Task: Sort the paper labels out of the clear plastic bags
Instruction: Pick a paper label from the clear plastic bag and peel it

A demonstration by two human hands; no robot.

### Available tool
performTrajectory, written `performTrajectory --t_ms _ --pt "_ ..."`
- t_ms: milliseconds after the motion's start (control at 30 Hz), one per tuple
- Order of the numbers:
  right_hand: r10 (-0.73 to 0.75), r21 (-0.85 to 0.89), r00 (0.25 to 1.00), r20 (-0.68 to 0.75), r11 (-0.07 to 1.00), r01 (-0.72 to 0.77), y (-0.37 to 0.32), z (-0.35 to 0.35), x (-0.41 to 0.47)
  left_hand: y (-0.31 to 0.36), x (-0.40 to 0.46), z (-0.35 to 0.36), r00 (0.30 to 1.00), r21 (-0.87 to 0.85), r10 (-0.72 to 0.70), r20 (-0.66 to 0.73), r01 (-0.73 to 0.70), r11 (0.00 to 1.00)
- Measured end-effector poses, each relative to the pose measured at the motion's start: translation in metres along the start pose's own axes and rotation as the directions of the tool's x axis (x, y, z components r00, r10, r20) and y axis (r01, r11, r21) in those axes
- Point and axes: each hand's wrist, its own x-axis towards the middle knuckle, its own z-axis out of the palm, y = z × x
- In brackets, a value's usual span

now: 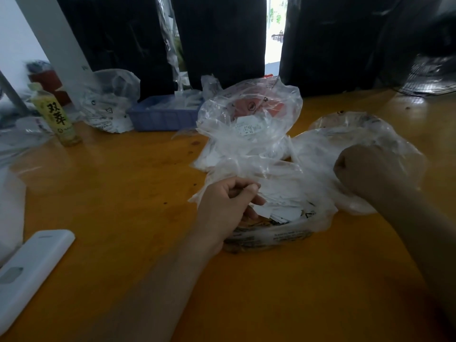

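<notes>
Paper labels (278, 206) piled in clear plastic bag (283, 183) at table (123, 193) centre – left hand (227, 203) pinches bag film at its opening. Right hand (365, 169) fisted around bag's right side. Second bag (249, 119) just behind; blue tray (162, 117), green bottle (55, 114) far left.

Labels (278, 206) in bag (291, 233) on table (123, 181)

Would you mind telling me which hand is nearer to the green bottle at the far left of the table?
Left. The left hand is nearer, at the label pile right of the green bottle. The right hand is farther right, among the plastic bags.
</notes>
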Motion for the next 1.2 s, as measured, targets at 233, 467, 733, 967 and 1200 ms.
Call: performTrajectory --t_ms 233,467,733,967,1200 --pt "0.098 0.253 0.951 -0.292 0.967 -0.022 0.0 -0.025 -0.006 0.001 0.003 -0.001 0.998 -0.049 -0.047 -0.031 0.046 0.998" --pt "-0.145 0.928 0.989 0.023 0.371 0.033 -0.054 -0.048 -0.041 0.011 0.003 -0.001 1.0 -0.121 -0.028 0.01 0.029 0.992" --pt "-0.234 0.964 0.972 0.029 0.262 0.034 -0.082 -0.041 -0.053 0.009 0.002 0.001 0.997 -0.208 0.021 0.072 -0.005 0.978" --pt "-0.236 0.969 0.968 0.088 0.244 -0.029 -0.08 -0.045 -0.054 0.003 0.006 -0.002 0.995 -0.328 -0.019 0.097 0.05 0.943" --pt "-0.109 0.94 0.993 0.043 0.342 -0.003 -0.064 -0.044 -0.042 -0.001 0.009 -0.003 0.995 -0.348 -0.071 0.071 0.092 0.933"
